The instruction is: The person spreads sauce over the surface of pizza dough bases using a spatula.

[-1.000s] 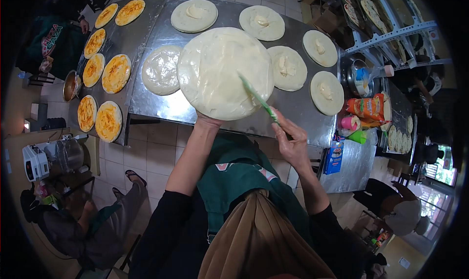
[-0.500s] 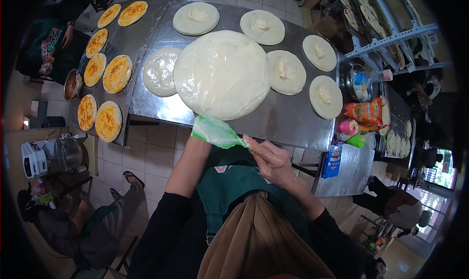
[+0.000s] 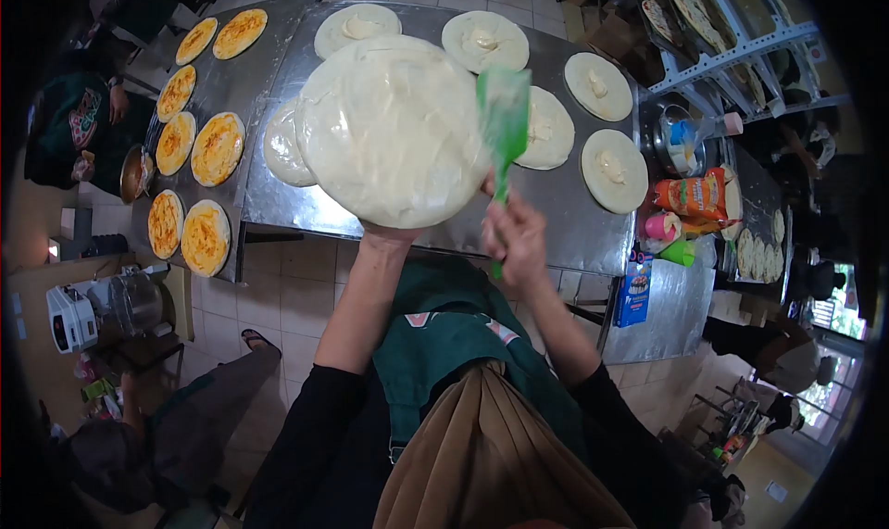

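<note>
A large round of dough (image 3: 394, 131), its top coated in glossy white cream, is held up on my left hand (image 3: 391, 236). That hand is beneath it, and the fingers are hidden. My right hand (image 3: 519, 237) is wrapped round the handle of a green spatula (image 3: 505, 126), which stands blade up at the dough's right edge; the blade is blurred. Behind on the steel table (image 3: 519, 219) lie smaller dough rounds with a dab of cream in the middle, such as the one at the right (image 3: 614, 170). A glossy coated round (image 3: 285, 149) is partly covered at the left.
Several orange-topped rounds (image 3: 219, 149) lie on the left table (image 3: 264, 80). A person in a green apron (image 3: 79, 126) stands beyond it, near a bowl (image 3: 132, 175). At right are a metal bowl (image 3: 681, 140), an orange packet (image 3: 690, 195), a blue box (image 3: 633, 293) and a rack (image 3: 741, 66).
The spatula has swung from low in front of the dough, blade leftward, up to its right edge. My right hand has risen. The large dough has shifted slightly left and up.
</note>
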Demonstrator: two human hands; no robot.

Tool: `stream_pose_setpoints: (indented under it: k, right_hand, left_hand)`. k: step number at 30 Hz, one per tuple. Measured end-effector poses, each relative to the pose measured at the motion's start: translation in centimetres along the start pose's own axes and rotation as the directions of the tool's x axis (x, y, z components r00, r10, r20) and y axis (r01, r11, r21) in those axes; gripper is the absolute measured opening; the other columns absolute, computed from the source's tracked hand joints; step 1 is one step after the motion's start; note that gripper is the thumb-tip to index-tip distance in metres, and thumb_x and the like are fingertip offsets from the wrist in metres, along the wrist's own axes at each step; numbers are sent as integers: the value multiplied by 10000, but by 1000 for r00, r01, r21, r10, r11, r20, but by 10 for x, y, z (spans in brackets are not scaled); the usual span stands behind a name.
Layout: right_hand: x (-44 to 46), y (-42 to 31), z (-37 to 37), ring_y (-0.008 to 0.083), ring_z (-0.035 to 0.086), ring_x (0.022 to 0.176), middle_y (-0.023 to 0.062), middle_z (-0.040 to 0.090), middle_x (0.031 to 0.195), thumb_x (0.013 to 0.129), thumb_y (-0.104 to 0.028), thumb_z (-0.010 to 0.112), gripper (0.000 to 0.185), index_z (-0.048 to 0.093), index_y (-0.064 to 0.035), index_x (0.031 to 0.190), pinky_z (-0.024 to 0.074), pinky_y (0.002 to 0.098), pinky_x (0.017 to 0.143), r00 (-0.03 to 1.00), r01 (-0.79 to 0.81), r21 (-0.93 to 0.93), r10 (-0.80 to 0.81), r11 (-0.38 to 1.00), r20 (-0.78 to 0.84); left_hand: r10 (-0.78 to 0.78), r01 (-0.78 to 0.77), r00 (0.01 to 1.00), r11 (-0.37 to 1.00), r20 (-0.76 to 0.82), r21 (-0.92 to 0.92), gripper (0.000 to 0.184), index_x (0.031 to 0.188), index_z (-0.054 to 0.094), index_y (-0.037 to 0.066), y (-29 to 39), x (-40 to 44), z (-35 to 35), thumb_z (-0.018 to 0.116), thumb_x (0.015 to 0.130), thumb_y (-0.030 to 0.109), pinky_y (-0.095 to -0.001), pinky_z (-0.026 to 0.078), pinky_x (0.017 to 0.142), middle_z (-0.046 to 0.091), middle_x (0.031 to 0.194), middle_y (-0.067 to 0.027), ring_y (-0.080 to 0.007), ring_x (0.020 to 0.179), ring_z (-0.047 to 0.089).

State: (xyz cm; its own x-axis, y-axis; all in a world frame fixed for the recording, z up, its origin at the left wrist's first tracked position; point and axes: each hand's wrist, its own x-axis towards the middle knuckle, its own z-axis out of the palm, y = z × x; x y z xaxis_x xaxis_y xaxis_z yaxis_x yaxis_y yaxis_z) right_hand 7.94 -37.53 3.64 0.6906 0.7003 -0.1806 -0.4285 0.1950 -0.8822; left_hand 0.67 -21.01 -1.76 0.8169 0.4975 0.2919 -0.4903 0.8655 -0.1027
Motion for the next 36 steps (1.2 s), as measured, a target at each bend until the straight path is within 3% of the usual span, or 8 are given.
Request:
stream_pose_setpoints:
  k: [4, 7, 11, 16, 25, 31, 33, 36]
  right_hand:
    - [9, -42, -18, 52, 476, 516, 80, 651, 1077, 904, -61, 560, 338, 583, -34, 1241, 371, 189, 439, 991, 135, -288, -134, 948, 25]
    - [-15, -22, -24, 137, 588, 680, 116, 646, 1034, 882, -35, 579, 347, 587, -19, 1229, 474, 238, 563, 837, 419, -802, -524, 425, 160]
    - [-69, 14, 11, 194, 599, 902, 146, 615, 981, 842, -3, 625, 381, 601, -45, 1220, 485, 253, 736, 911, 412, -600, -297, 685, 286]
    - [-28, -7, -45, 140, 586, 844, 94, 635, 909, 882, -79, 618, 320, 611, -42, 1200, 463, 260, 785, 980, 62, -605, -162, 794, -112]
    - [61, 53, -183, 374, 606, 806, 165, 616, 885, 902, -130, 500, 432, 495, -195, 1330, 496, 447, 739, 882, -170, -979, -427, 110, -201]
    - [66, 85, -188, 290, 599, 591, 104, 587, 836, 913, -132, 497, 460, 449, -204, 1364, 500, 409, 542, 941, -127, -988, -326, -90, -91]
    - [73, 56, -192, 167, 517, 491, 56, 564, 805, 937, -159, 489, 437, 437, -164, 1372, 421, 298, 431, 911, -398, -678, 181, 619, -370]
    - [72, 23, -187, 34, 376, 420, 6, 538, 780, 969, -205, 467, 423, 418, -112, 1379, 287, 174, 352, 849, -508, -56, 488, 860, -203]
  left_hand:
    - [-97, 96, 995, 992, 3, -84, 724, 1430, 320, 157, 7, 0, 4, 505, 858, 561, -524, 296, 1089, 367, 1455, -83, -328, 1322, 358]
    - [-78, 72, 996, 991, -45, -113, 736, 1428, 323, 155, 6, 1, -5, 525, 846, 557, -526, 299, 1087, 369, 1453, -84, -331, 1320, 359]
    - [-55, 55, 996, 998, -69, -3, 751, 1425, 328, 151, 10, 0, -15, 552, 830, 551, -530, 302, 1085, 372, 1451, -86, -334, 1318, 362]
    - [39, -19, 999, 885, -33, 465, 772, 1421, 333, 146, 31, -16, -31, 587, 811, 544, -535, 307, 1083, 375, 1448, -88, -337, 1315, 364]
    - [135, 82, 932, 826, -335, 558, 770, 1407, 357, 134, 86, -45, -35, 624, 794, 514, -535, 313, 1081, 384, 1443, -87, -337, 1314, 366]
    - [246, 172, 812, 766, -530, 620, 737, 1407, 361, 139, 102, -31, -34, 603, 814, 502, -538, 318, 1077, 395, 1435, -96, -336, 1305, 380]
    - [211, 171, 801, 815, -560, 553, 666, 1405, 366, 121, 114, -30, -49, 559, 861, 453, -549, 329, 1068, 398, 1432, -111, -344, 1296, 391]
    - [156, 219, 773, 844, -615, 489, 666, 1396, 383, 118, 112, -4, -50, 554, 859, 474, -540, 339, 1063, 422, 1415, -108, -336, 1285, 408]
